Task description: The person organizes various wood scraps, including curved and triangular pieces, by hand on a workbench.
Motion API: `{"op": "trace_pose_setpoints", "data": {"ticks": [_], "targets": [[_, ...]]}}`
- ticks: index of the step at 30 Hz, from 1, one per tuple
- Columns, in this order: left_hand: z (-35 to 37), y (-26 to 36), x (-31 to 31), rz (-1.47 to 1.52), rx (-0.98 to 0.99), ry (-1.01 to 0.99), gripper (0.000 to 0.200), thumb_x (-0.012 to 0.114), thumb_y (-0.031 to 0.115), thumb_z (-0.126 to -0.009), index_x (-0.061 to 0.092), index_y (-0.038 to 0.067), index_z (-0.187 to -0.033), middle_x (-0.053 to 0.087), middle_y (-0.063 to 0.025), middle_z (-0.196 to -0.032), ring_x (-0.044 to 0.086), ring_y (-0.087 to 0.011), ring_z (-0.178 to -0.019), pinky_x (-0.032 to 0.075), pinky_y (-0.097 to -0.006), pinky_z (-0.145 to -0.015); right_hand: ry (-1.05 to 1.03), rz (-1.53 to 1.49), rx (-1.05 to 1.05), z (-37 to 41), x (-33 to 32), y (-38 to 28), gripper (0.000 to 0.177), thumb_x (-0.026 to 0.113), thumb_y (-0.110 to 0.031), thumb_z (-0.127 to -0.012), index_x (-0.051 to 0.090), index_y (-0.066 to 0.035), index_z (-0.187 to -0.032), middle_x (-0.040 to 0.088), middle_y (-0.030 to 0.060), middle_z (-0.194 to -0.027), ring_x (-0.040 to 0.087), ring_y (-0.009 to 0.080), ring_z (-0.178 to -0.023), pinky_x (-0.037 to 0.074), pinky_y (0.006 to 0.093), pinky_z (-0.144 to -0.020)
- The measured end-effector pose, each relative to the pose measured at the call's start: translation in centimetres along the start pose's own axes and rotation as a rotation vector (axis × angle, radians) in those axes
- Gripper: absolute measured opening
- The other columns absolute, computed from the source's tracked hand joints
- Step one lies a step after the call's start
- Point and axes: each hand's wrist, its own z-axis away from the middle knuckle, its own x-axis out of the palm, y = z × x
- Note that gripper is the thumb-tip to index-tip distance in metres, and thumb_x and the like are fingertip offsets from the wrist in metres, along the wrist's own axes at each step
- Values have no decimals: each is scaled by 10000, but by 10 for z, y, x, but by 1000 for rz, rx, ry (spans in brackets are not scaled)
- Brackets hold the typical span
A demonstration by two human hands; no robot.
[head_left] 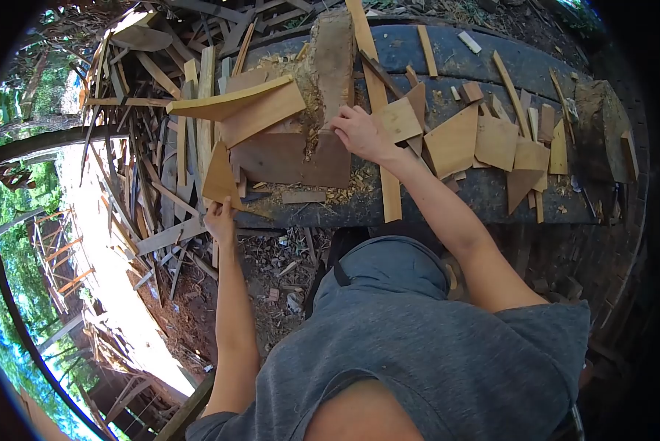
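Observation:
My left hand (221, 220) is closed on the lower corner of a triangular wooden board (221, 180) at the bench's left front. Just above it, an angled pair of thin boards (264, 114) rests against a large wooden block (293, 158). My right hand (361, 134) is beside the rough upright part of that block (334, 70), its fingers bent together; whatever they hold, if anything, is hidden. Close to its knuckles lies a pale square board (397, 121). A long narrow strip (390, 195) passes beneath the right wrist.
The dark workbench (484, 195) carries several cut wooden pieces (451, 143) on the right, with another heavy block (598, 125) at its far end. Wood chips (345, 195) lie around the main block. Scrap wood (161, 66) is heaped left of the bench.

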Motion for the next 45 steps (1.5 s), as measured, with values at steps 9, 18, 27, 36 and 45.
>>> {"op": "trace_pose_setpoints", "data": {"ticks": [9,18,27,36,45], "targets": [[57,10,9,-366,307,-284,192,680,51,-802,666,-4,-986,634,-59,-765,599,-89,-715,450,-225,-597,104,-48,-216,18,-17,-67,474,687,-176,-761,528,-123,-1205,542,77,-1029,541,269,-970,476,378,-826],[62,70,83,-185,508,-480,181,635,-8,-825,668,0,-1003,662,-82,-914,648,-147,-780,527,-263,-725,-222,-109,-153,44,-24,-57,182,647,-181,-785,593,-101,-940,589,59,-877,597,246,-853,494,383,-744],[35,81,86,-249,627,-353,193,649,28,-811,684,47,-1000,664,-92,-922,651,-216,-822,518,-289,-741,18,73,-188,14,-24,-62,149,632,-145,-791,622,-113,-937,588,30,-881,576,233,-864,487,352,-767],[-4,88,82,-319,630,-56,190,636,95,-825,678,92,-1011,661,-85,-938,644,-249,-858,496,-326,-751,60,36,-205,-47,7,-61,168,665,-126,-772,649,-80,-933,627,54,-874,564,261,-841,487,358,-759],[-35,46,63,-221,462,42,224,600,104,-839,651,83,-1056,647,-110,-1015,649,-258,-836,487,-357,-766,133,55,-217,-70,36,-64,160,678,-95,-736,648,-79,-893,624,52,-832,564,271,-814,491,352,-740]]}}
